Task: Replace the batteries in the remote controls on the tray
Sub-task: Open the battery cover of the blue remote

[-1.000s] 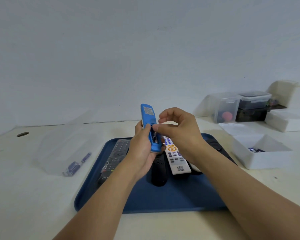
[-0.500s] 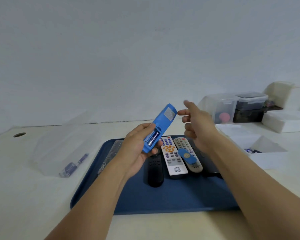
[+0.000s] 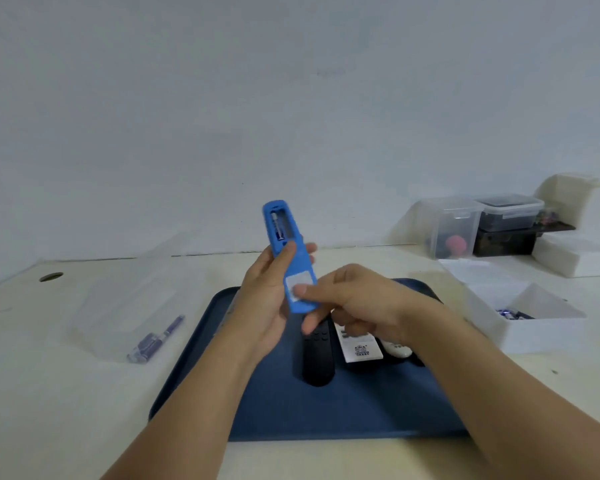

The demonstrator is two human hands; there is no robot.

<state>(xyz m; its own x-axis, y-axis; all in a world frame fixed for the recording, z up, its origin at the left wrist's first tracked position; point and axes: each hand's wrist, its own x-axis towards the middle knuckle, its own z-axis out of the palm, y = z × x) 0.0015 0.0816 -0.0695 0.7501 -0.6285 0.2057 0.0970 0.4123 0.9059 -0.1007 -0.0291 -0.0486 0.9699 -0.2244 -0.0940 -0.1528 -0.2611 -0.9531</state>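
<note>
- The left hand [image 3: 264,306] grasps a bright blue, slim plastic remote control [image 3: 289,257], thumb across its back, holding it nearly upright above the dark blue rectangular plastic tray [image 3: 201,382].
- The remote's open battery compartment, at its 12 o'clock end, shows one battery [image 3: 278,226] seated inside.
- The right hand [image 3: 354,299] pinches the remote's 6 o'clock end, thumb on the pale label.
- On the tray below lie a black oblong remote [image 3: 317,362] and, at its 3 o'clock, a white remote [image 3: 361,349].
- At the tray's 9 o'clock, a purple marker pen [image 3: 156,337] lies on the cream desk [image 3: 49,393].
- At 3 o'clock sits a white open box [image 3: 534,327].
</note>
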